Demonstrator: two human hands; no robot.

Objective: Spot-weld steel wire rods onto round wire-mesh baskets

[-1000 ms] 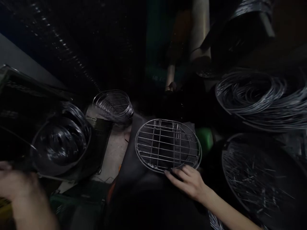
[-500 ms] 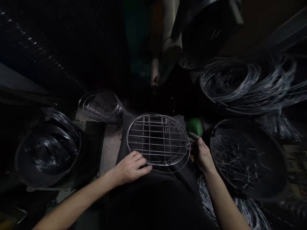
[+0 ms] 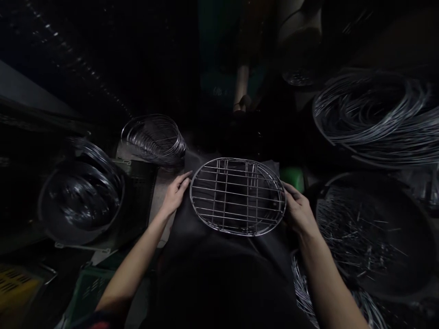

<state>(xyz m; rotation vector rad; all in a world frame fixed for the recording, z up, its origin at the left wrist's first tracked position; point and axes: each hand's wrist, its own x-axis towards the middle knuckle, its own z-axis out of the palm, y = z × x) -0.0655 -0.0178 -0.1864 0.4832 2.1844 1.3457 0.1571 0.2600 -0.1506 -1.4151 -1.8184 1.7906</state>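
Left hand (image 3: 174,194): shifted in the last half second from the near edge of the wire rack (image 3: 237,196) to its left side, fingers reaching far and right, thumb slightly apart; grip or mere nearness at the rim not certain in this dim light. Right hand (image 3: 300,212): now drawn in to the right rim and pinched there, thumb on the near side, fingers curled beyond the wire. Loose ring at the near right, earlier sagging clear of the rim, now roughly in line with it; in effect, probably a squarer outline and steadier control from both sides. Forearms angled inward from the near corners, wrists low, rack between them in the middle, crossbars running left to right, above dark cloth (image 3: 222,274). Just far of the right hand, a green object (image 3: 294,178). Farther out, at far left, stacked wire rings (image 3: 171,148); at left, a dark basin (image 3: 65,235) of shiny coils; at right, a wide basin (image 3: 413,251) of short wire pieces (image 3: 356,228); at far right, large wire coils (image 3: 384,130).
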